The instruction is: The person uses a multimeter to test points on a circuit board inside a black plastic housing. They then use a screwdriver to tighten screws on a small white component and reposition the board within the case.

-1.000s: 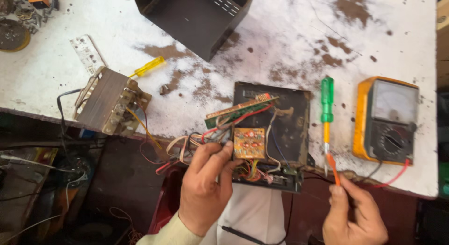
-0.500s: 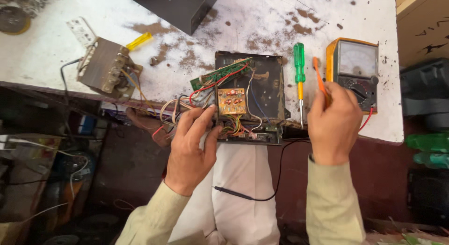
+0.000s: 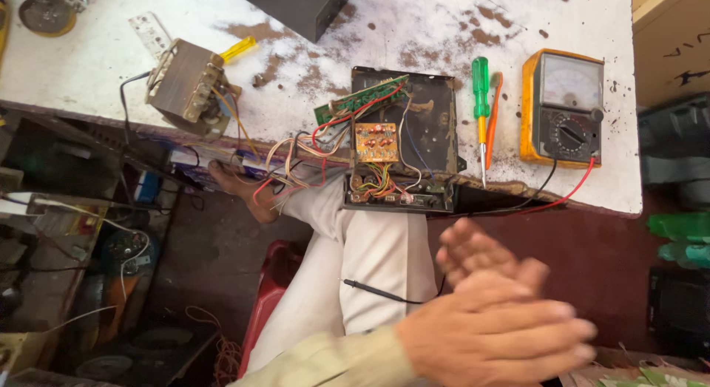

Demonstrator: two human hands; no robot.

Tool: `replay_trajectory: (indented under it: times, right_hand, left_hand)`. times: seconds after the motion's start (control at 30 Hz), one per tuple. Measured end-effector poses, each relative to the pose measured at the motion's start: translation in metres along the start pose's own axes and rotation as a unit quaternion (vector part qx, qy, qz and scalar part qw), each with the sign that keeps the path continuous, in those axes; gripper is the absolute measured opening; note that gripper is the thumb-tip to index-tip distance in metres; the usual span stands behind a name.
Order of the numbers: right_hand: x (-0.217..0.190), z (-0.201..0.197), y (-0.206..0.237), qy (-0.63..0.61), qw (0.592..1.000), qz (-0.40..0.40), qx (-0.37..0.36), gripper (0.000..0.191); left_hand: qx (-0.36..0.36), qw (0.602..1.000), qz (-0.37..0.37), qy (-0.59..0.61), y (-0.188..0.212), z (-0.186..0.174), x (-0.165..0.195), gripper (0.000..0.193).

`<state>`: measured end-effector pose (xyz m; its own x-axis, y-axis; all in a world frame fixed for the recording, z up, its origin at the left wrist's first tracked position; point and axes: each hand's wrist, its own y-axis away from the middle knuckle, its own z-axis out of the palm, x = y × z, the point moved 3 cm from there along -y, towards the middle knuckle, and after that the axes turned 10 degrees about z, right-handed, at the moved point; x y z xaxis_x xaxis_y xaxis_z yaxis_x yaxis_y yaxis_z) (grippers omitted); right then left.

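Fingers of the left hand [image 3: 495, 335] lie straight and together, blurred, across the right hand [image 3: 481, 254], whose fingers are spread loosely apart; the palms seem pressed together and neither holds anything. Both hands hover low, below the open circuit chassis [image 3: 403, 136] that overhangs the edge of the stained white workbench [image 3: 444, 32]. Nearest to them, a black probe [image 3: 373, 289] lies on the person's light trousers, below the chassis. Right of the chassis rest a green-handled screwdriver [image 3: 481, 99] and an orange probe [image 3: 494, 110], then a yellow analog multimeter [image 3: 563, 110]. Left of the chassis sits a transformer [image 3: 185, 84], with loose coloured wires [image 3: 296, 161] between.
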<state>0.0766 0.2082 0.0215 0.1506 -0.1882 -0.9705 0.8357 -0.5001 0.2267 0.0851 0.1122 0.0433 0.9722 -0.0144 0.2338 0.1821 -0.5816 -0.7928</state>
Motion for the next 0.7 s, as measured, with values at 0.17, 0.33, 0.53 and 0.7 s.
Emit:
replay_trajectory:
  times: [0.17, 0.33, 0.53, 0.7]
  right_hand:
    - [-0.051, -0.069, -0.018, 0.088, 0.954, -0.216, 0.189, 0.03]
    - [-0.027, -0.1, -0.026, 0.28, 0.899, -0.306, 0.143, 0.036]
    - [0.028, -0.108, -0.047, 0.386, 0.902, -0.171, 0.088, 0.035]
    - [0.032, -0.091, -0.044, 0.272, 0.943, -0.131, 0.139, 0.017]
  left_hand:
    - [-0.099, 0.992, -0.07, -0.015, -0.031, 0.04, -0.033, 0.089]
    - [0.158, 0.875, -0.275, 0.365, -0.023, 0.053, -0.029, 0.083]
    - [0.256, 0.629, -0.303, 0.669, -0.005, 0.02, -0.028, 0.041]
    - [0.272, 0.855, -0.389, 0.208, 0.057, -0.05, -0.054, 0.02]
